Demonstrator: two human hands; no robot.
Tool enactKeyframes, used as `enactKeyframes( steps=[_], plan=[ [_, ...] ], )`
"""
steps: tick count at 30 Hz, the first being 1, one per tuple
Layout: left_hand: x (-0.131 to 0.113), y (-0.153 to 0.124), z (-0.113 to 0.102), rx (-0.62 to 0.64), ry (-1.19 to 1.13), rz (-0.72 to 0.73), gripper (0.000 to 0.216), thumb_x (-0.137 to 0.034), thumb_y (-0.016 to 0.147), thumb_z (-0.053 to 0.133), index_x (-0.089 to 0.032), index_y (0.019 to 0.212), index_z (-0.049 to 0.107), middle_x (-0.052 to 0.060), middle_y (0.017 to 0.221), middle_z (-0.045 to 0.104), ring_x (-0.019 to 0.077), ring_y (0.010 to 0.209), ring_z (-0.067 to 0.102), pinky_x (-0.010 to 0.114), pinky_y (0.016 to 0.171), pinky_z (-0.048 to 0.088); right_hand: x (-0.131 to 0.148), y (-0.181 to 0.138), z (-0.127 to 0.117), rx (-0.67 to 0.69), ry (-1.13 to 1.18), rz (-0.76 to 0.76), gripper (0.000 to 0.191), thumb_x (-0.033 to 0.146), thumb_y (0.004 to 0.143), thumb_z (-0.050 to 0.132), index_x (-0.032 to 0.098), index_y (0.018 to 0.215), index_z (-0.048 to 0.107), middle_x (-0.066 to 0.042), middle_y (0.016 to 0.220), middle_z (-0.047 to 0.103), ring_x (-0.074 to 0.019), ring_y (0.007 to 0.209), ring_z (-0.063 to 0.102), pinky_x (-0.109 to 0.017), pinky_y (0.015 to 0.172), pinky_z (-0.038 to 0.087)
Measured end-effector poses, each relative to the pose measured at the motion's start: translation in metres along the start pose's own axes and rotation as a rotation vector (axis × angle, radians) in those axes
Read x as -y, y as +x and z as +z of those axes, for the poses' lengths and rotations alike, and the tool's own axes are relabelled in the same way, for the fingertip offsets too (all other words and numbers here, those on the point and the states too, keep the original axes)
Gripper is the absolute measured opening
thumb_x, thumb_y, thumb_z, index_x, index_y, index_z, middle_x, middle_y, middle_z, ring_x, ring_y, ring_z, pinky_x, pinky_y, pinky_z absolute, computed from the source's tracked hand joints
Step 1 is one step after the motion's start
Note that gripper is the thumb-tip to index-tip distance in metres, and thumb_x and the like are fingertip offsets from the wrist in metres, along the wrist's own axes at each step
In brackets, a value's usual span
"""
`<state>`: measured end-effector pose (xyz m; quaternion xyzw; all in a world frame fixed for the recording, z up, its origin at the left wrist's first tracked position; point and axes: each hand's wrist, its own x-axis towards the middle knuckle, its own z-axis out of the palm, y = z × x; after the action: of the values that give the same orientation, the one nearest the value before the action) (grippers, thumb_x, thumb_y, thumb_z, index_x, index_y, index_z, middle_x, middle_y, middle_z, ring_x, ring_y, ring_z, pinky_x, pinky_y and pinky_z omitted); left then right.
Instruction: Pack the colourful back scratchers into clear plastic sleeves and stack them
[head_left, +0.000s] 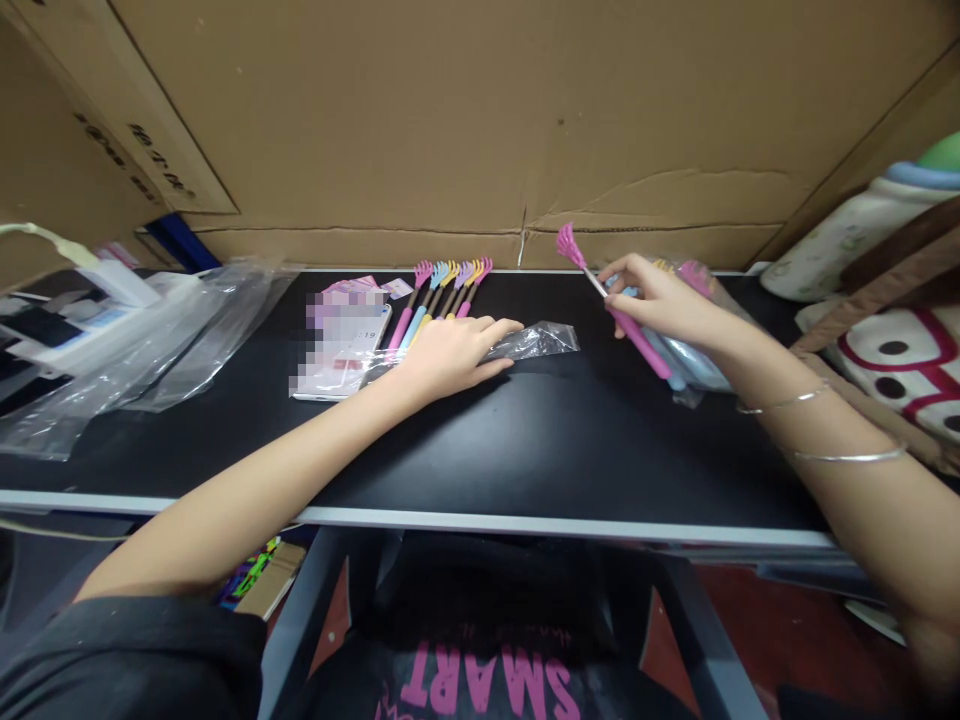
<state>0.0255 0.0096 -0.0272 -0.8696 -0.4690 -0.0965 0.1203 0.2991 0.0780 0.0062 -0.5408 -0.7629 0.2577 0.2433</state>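
Note:
My right hand (652, 295) grips a pink back scratcher (641, 342) by its shaft, its claw end pointing up and left. Right behind that hand, more back scratchers in clear wrapping (701, 365) lie on the desk. Fingers stretched and thumb apart, my left hand (457, 355) lies flat over a clear plastic bag (551, 340), which shows past the fingertips. Just beyond it, several back scratchers (431, 300) with pink, blue, yellow and purple claws lie side by side, their handles partly hidden by the hand.
Left of the row, a phone (341, 350) lies near pink papers (352, 290). Loose clear plastic bags (202, 340) and a white power strip (97, 330) are at far left. Cardboard (480, 120) walls the back. A bottle (840, 230) and a cartoon-patterned bag (900, 350) stand at right.

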Motion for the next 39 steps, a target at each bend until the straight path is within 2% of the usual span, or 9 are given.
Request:
enactKeyframes(
  steps=[4,7,9,12,17,21,27,34,39],
  plan=[
    [0.002,0.0,0.001,-0.002,0.001,0.001,0.044,-0.045,0.099,0.048,-0.024,0.138,0.05,0.005,0.12,0.07,0.02,0.105,0.068,0.027,0.079,0.049,0.008,-0.008,-0.002,-0.041,0.256,-0.023,0.024,0.023,0.081,0.054,0.023,0.105,0.057,-0.004,0.085,0.064,-0.0153,0.059,0.053,-0.033,0.061,0.047],
    [0.003,0.0,0.001,-0.002,0.001,-0.002,0.045,-0.047,0.099,0.047,-0.025,0.139,0.05,0.005,0.122,0.069,0.0205,0.106,0.068,0.027,0.079,0.049,0.015,-0.014,-0.006,-0.088,0.36,-0.046,0.023,0.025,0.084,0.053,0.022,0.107,0.058,-0.004,0.085,0.063,-0.0115,0.057,0.046,-0.031,0.059,0.042],
    [0.003,0.0,0.001,0.002,0.01,0.011,0.045,-0.047,0.1,0.045,-0.025,0.138,0.051,0.004,0.121,0.069,0.0205,0.106,0.068,0.027,0.078,0.048,0.017,-0.018,-0.013,-0.075,0.27,-0.069,0.028,0.033,0.087,0.053,0.024,0.113,0.057,-0.004,0.085,0.063,-0.0122,0.058,0.047,-0.032,0.059,0.04],
    [0.003,0.0,0.0,0.014,0.036,0.047,0.043,-0.048,0.1,0.045,-0.028,0.137,0.053,0.001,0.117,0.071,0.0204,0.106,0.068,0.026,0.074,0.047,0.012,-0.019,-0.028,0.013,-0.078,-0.178,0.037,0.045,0.084,0.059,0.024,0.114,0.061,-0.006,0.082,0.065,-0.0187,0.066,0.054,-0.035,0.063,0.041],
    [0.004,-0.001,0.001,0.005,0.044,0.069,0.042,-0.047,0.1,0.044,-0.03,0.137,0.055,0.0,0.117,0.071,0.0202,0.107,0.068,0.027,0.071,0.045,-0.013,-0.011,-0.041,0.141,-0.622,-0.196,0.034,0.039,0.081,0.057,0.018,0.107,0.067,-0.005,0.068,0.061,-0.02,0.061,0.053,-0.033,0.06,0.035],
    [0.005,0.0,0.001,0.004,0.04,0.061,0.041,-0.048,0.102,0.039,-0.033,0.137,0.055,-0.002,0.117,0.071,0.0206,0.105,0.069,0.027,0.069,0.044,-0.025,-0.006,-0.04,0.325,-0.554,-0.267,0.036,0.047,0.083,0.055,0.022,0.106,0.067,-0.001,0.065,0.055,-0.0185,0.06,0.051,-0.03,0.058,0.033],
    [0.007,0.0,-0.002,0.021,0.02,0.061,0.043,-0.053,0.1,0.043,-0.034,0.137,0.055,0.0,0.117,0.071,0.0213,0.107,0.067,0.027,0.07,0.042,-0.026,-0.009,-0.041,0.547,-0.416,-0.29,0.041,0.052,0.084,0.056,0.019,0.104,0.07,-0.005,0.072,0.062,-0.0205,0.069,0.055,-0.032,0.063,0.037],
    [-0.001,-0.007,-0.014,0.113,-0.087,0.245,0.08,-0.073,0.082,0.058,-0.025,0.144,0.046,0.005,0.122,0.067,0.0231,0.11,0.062,0.028,0.079,0.043,-0.028,-0.008,-0.04,0.53,-0.455,-0.27,0.046,0.051,0.083,0.051,0.016,0.106,0.07,-0.009,0.077,0.064,-0.0228,0.073,0.057,-0.034,0.067,0.039],
    [-0.001,-0.009,-0.016,0.05,-0.053,0.3,0.052,-0.048,0.09,0.06,-0.03,0.138,0.052,0.002,0.111,0.069,0.0195,0.099,0.065,0.026,0.069,0.04,-0.025,-0.009,-0.038,0.483,-0.486,-0.264,0.045,0.049,0.083,0.051,0.016,0.106,0.07,-0.009,0.078,0.064,-0.0222,0.073,0.057,-0.034,0.068,0.04]
  ],
)
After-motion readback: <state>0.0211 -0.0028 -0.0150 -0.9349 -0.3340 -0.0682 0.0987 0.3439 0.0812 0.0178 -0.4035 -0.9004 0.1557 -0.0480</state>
